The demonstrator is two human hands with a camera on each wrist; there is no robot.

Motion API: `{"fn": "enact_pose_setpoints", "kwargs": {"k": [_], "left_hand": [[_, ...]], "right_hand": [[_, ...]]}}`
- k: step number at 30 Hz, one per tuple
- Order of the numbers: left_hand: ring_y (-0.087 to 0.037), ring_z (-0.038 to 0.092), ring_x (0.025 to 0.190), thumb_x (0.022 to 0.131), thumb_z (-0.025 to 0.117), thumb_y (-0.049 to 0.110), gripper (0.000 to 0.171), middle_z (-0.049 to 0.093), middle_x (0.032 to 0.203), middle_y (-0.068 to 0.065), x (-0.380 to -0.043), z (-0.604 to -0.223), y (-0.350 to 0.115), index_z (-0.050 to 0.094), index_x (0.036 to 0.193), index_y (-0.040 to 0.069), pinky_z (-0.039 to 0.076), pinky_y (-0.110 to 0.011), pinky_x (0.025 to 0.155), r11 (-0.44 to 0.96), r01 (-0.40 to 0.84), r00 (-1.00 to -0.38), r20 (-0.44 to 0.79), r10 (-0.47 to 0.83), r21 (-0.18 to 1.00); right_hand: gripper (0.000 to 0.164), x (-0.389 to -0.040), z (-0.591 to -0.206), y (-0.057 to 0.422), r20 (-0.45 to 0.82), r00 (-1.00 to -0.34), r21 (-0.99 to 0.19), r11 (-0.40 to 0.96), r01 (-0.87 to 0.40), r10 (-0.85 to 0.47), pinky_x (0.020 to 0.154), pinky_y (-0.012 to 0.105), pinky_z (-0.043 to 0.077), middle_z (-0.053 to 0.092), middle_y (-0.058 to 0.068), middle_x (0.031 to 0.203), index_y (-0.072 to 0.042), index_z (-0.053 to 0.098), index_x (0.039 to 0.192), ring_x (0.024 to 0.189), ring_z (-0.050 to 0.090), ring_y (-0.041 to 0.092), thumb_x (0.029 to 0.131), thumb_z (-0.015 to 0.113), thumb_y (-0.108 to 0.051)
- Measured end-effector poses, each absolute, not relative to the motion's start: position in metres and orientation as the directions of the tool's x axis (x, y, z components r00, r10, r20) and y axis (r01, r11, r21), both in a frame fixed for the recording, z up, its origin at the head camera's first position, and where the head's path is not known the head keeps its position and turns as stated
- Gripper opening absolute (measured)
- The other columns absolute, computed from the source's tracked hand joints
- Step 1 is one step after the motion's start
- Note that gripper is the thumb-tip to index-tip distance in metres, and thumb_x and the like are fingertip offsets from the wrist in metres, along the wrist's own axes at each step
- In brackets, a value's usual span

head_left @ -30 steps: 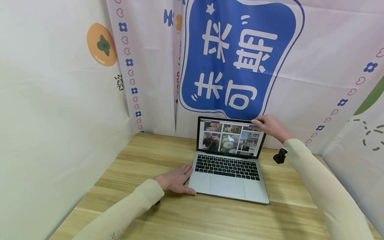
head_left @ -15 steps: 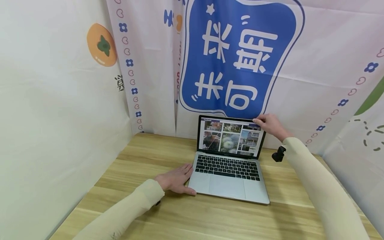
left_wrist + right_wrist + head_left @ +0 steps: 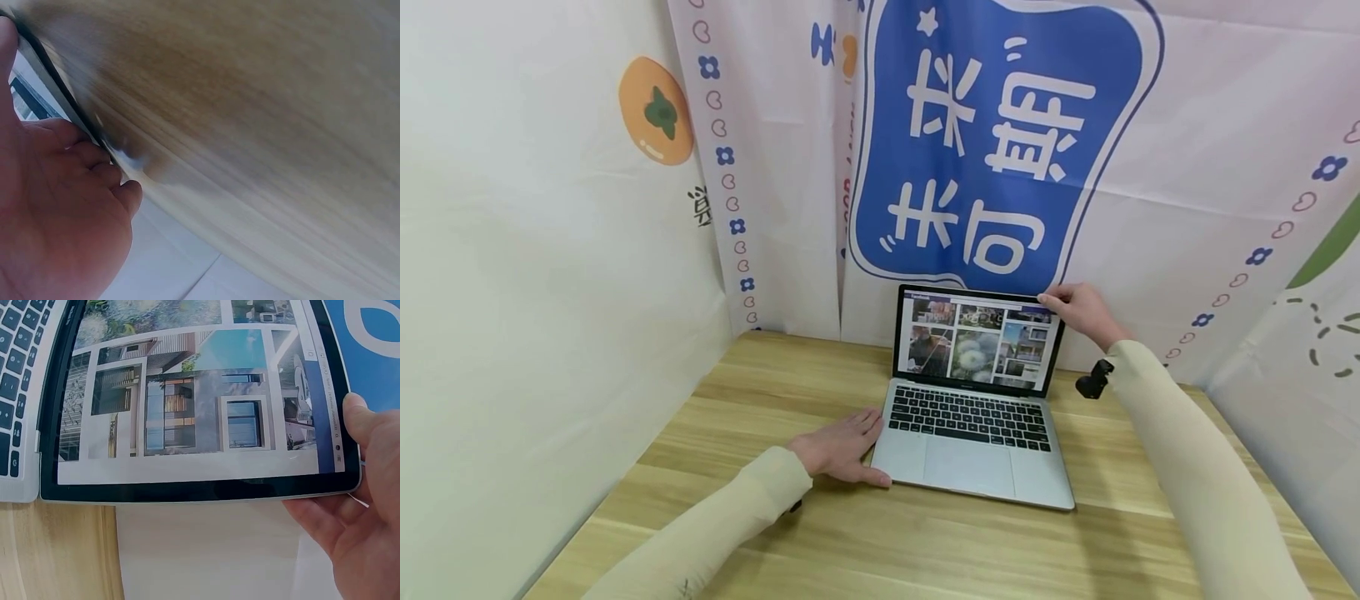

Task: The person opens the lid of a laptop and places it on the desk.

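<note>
A silver laptop (image 3: 968, 467) stands unfolded on the wooden table, its lit screen (image 3: 976, 342) showing a page of photos. My left hand (image 3: 842, 447) lies at the left side of the base, fingers extended against the edge and thumb at the front corner. From the left wrist, the palm of the left hand (image 3: 69, 206) shows beside the laptop's edge. At the screen's top right corner, my right hand (image 3: 1081, 312) pinches the lid. The right wrist view has the thumb of the right hand (image 3: 372, 506) on the screen side and fingers behind the lid (image 3: 206, 490).
The wooden table (image 3: 760, 533) extends around the laptop. Close behind the lid hangs a white cloth backdrop with a blue printed panel (image 3: 985, 142). White walls (image 3: 550, 292) stand on the left and right. A small black device (image 3: 1094, 380) is on the right wrist.
The laptop's lid has tilted slightly farther back, its top edge rising a little in view, with my right hand moving along on it. A bright reflection on the screen is gone. My left hand stays put.
</note>
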State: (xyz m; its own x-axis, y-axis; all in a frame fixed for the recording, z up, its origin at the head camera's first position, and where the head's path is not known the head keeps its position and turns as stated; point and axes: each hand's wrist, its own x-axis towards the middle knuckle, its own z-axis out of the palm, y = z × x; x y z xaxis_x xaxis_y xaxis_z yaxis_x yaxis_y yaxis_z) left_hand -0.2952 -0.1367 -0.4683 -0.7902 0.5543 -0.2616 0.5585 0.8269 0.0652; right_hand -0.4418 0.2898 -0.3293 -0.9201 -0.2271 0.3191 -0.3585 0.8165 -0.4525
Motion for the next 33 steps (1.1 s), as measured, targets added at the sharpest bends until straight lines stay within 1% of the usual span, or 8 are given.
{"fn": "enact_pose_setpoints", "kwargs": {"k": [3,7,14,20,22,26,30,33], "left_hand": [[-0.025,0.010,0.154,0.081,0.040,0.085,0.112,0.010,0.166,-0.012,-0.295,-0.468,-0.137,0.016,0.157,0.006,0.019,-0.039,0.125,0.828,0.557,-0.791,-0.262,0.553,0.066],[-0.025,0.010,0.154,0.082,0.039,0.085,0.112,0.010,0.166,-0.012,-0.296,-0.467,-0.138,0.016,0.157,0.006,0.019,-0.039,0.125,0.827,0.559,-0.792,-0.257,0.554,0.062],[-0.025,0.011,0.154,0.083,0.041,0.083,0.110,0.011,0.166,-0.012,-0.295,-0.466,-0.137,0.017,0.157,0.005,0.020,-0.039,0.125,0.823,0.565,-0.787,-0.258,0.560,0.060],[-0.024,0.009,0.154,0.083,0.040,0.084,0.111,0.009,0.166,-0.011,-0.295,-0.466,-0.138,0.015,0.158,0.006,0.018,-0.039,0.125,0.827,0.558,-0.790,-0.261,0.554,0.067],[-0.024,0.008,0.154,0.083,0.039,0.084,0.111,0.008,0.166,-0.011,-0.296,-0.466,-0.138,0.015,0.158,0.006,0.018,-0.039,0.125,0.828,0.556,-0.791,-0.261,0.553,0.069],[-0.024,0.008,0.154,0.083,0.039,0.085,0.111,0.008,0.166,-0.011,-0.296,-0.467,-0.139,0.015,0.158,0.006,0.018,-0.039,0.125,0.829,0.554,-0.793,-0.260,0.552,0.070],[-0.025,0.008,0.154,0.083,0.040,0.084,0.111,0.008,0.166,-0.011,-0.295,-0.467,-0.139,0.015,0.158,0.006,0.018,-0.039,0.125,0.828,0.556,-0.791,-0.258,0.555,0.076],[-0.025,0.008,0.154,0.083,0.040,0.084,0.111,0.008,0.166,-0.011,-0.294,-0.468,-0.139,0.015,0.158,0.006,0.018,-0.039,0.125,0.827,0.557,-0.789,-0.260,0.556,0.080]], "right_hand": [[0.045,-0.442,-0.330,0.291,0.308,-0.929,-0.465,0.819,-0.336,-0.206,0.065,0.030,0.044,0.071,0.023,0.107,0.002,0.071,0.112,0.082,0.059,0.026,0.101,0.054,-0.038],[0.048,-0.444,-0.331,0.293,0.301,-0.935,-0.484,0.815,-0.318,-0.186,0.068,0.030,0.046,0.070,0.024,0.109,0.002,0.070,0.113,0.089,0.062,0.030,0.101,0.053,-0.040],[0.046,-0.445,-0.336,0.295,0.295,-0.946,-0.537,0.796,-0.280,-0.134,0.060,0.030,0.045,0.070,0.020,0.098,0.000,0.072,0.106,0.072,0.055,0.020,0.099,0.055,-0.043],[0.046,-0.449,-0.338,0.294,0.301,-0.952,-0.586,0.776,-0.235,-0.061,0.059,0.028,0.049,0.069,0.017,0.090,0.000,0.070,0.094,0.073,0.060,0.022,0.096,0.059,-0.045],[0.046,-0.450,-0.338,0.295,0.296,-0.954,-0.597,0.770,-0.225,-0.049,0.059,0.028,0.049,0.069,0.015,0.089,0.000,0.069,0.094,0.074,0.060,0.023,0.096,0.059,-0.045],[0.047,-0.451,-0.340,0.299,0.278,-0.959,-0.619,0.754,-0.220,-0.052,0.064,0.032,0.054,0.068,0.016,0.096,0.000,0.069,0.102,0.078,0.060,0.024,0.097,0.057,-0.046],[0.050,-0.450,-0.342,0.301,0.245,-0.969,-0.673,0.713,-0.198,-0.038,0.075,0.041,0.059,0.067,0.018,0.106,0.001,0.067,0.113,0.083,0.064,0.024,0.097,0.057,-0.046],[0.050,-0.449,-0.342,0.301,0.215,-0.976,-0.722,0.671,-0.169,-0.015,0.079,0.042,0.060,0.066,0.018,0.109,0.001,0.066,0.116,0.084,0.066,0.023,0.097,0.058,-0.044]]}}
